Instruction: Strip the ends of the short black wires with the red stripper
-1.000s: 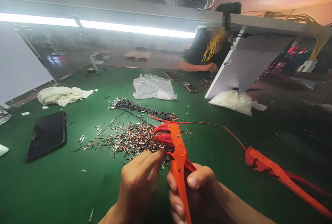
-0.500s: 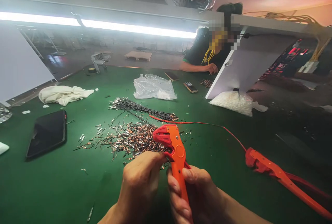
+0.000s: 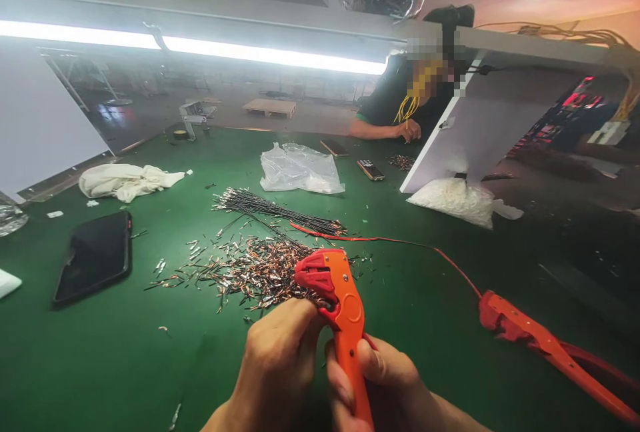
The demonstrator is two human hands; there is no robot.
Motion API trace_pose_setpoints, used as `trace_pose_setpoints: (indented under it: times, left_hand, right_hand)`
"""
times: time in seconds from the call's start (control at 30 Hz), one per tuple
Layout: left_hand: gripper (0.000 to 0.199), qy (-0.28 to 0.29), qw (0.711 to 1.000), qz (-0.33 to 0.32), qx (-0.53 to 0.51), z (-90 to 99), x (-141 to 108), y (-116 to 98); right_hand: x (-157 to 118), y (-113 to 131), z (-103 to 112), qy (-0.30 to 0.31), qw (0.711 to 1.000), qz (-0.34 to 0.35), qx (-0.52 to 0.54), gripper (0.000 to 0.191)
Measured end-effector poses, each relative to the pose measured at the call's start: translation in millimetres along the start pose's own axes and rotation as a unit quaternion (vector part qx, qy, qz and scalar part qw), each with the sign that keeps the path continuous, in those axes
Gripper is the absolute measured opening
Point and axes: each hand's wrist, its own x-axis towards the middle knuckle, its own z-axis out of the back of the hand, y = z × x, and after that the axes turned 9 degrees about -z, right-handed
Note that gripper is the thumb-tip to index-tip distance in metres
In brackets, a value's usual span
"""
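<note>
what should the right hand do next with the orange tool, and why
I'd probably have the right hand ease its squeeze so the orange tool opens: its red jaws look nearly closed, and the left hand is right up against its lower red part, whatever it may hold being hidden.

Red-and-orange wire stripper (image 3: 349, 315), near upright

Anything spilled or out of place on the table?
Yes: wire scraps lie strewn loose on the near side of the bundle, some out toward the black phone; it looks like a spill.
</note>
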Motion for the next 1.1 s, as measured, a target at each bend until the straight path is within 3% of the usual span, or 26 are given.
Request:
trace_pose_setpoints:
  times: [0.27, 0.43, 0.5, 0.57, 0.7, 0.9, 1.0, 1.1]
  left_hand:
    - [0.023, 0.034, 0.997, 0.073, -0.01, -0.3, -3, -2]
    - [0.018, 0.062, 0.986, 0.147, -0.04, -2.2, -3, -1]
    - [0.014, 0.066, 0.979, 0.185, -0.062, -3.1, -3, 0]
    - [0.018, 0.064, 0.968, 0.223, -0.092, -3.5, -3, 2]
    - [0.014, 0.04, 0.957, 0.272, -0.096, -3.0, -5, 6]
    - [0.013, -0.001, 0.959, 0.276, -0.071, -0.3, -6, 5]
    - [0.015, -0.033, 0.968, 0.245, -0.053, 0.2, -9, 3]
    - [0.02, -0.028, 0.981, 0.188, -0.041, -1.6, -13, 3]
  right_hand:
    - [0, 3, -3, -0.02, 1.0, -0.017, -0.012, 0.052]
    - [0, 15, 4, -0.014, 0.993, -0.061, 0.096, 0.046]
    - [2, 15, 10, 0.018, 0.993, -0.072, 0.091, 0.051]
    - [4, 10, 15, 0.041, 0.996, -0.054, 0.065, 0.057]
    - [7, 1, 18, 0.023, 0.999, 0.0, 0.04, 0.064]
    - [1, 12, 8, 0.014, 0.997, -0.042, 0.067, 0.052]
    - [-2, 14, 2, 0.007, 0.998, -0.043, 0.053, 0.041]
    - [-2, 13, 1, -0.028, 0.999, -0.001, 0.02, 0.035]
